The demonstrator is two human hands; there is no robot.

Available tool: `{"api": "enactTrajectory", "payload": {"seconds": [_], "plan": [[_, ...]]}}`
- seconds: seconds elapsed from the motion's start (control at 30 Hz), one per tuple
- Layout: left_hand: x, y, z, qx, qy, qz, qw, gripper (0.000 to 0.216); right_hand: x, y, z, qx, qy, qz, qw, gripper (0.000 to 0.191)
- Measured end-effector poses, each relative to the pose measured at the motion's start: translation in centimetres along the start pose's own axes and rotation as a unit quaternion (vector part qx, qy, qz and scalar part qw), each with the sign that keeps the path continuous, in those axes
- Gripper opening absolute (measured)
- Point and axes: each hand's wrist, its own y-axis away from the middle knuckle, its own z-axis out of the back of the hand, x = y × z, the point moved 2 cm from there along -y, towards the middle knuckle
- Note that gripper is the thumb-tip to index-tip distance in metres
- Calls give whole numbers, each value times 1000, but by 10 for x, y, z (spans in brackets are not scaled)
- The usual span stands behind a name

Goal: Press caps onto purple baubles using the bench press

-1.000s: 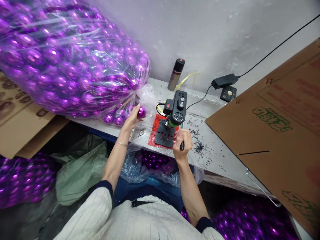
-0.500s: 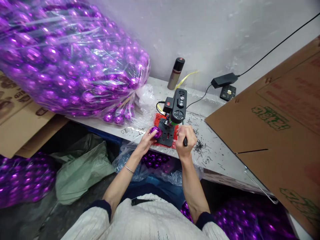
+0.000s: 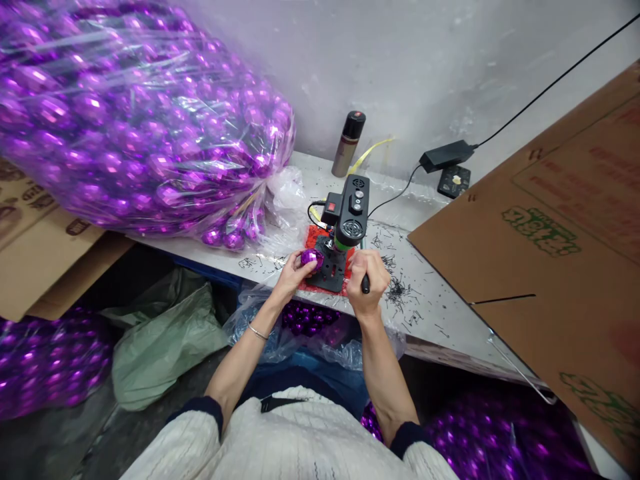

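My left hand [image 3: 291,276] is closed around a shiny purple faceted ball [image 3: 311,259], fingers and thumb at its sides. The ball is at the left edge of the black base plate [image 3: 325,277] of a small black bench drill [image 3: 353,213]. Right of the plate, my right hand [image 3: 369,279] makes a fist round a black handle [image 3: 366,285], whose end pokes out below the fingers. Whether the handle joins the drill is hidden by the hand. Red material [image 3: 315,235] lies under the base plate.
A big clear bag of purple balls [image 3: 150,127] fills the left of the table. A spray can [image 3: 349,143] and power adapter [image 3: 447,156] are at the back. Dark shavings [image 3: 397,288] litter the tabletop beside a cardboard box [image 3: 550,253]. More purple balls [image 3: 310,319] lie below the table edge.
My left hand has brought the ball slightly nearer the drill and shifted its hold, the thumb now showing along the ball's lower side. My right hand keeps its grip on the handle.
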Motion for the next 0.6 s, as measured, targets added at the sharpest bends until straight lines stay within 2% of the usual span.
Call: {"api": "enactTrajectory", "payload": {"seconds": [0.13, 0.27, 0.43, 0.6], "plan": [[1, 4, 1, 32, 100, 89, 991, 34, -1, 0, 0, 2, 2, 4, 1000, 24], [1, 13, 3, 26, 148, 138, 979, 31, -2, 2, -1, -10, -8, 4, 1000, 24], [1, 16, 5, 46, 147, 142, 978, 38, -3, 2, -1, -8, -6, 0, 1000, 25], [5, 14, 7, 40, 164, 127, 978, 31, -2, 2, -1, -9, -4, -3, 1000, 26]]}}
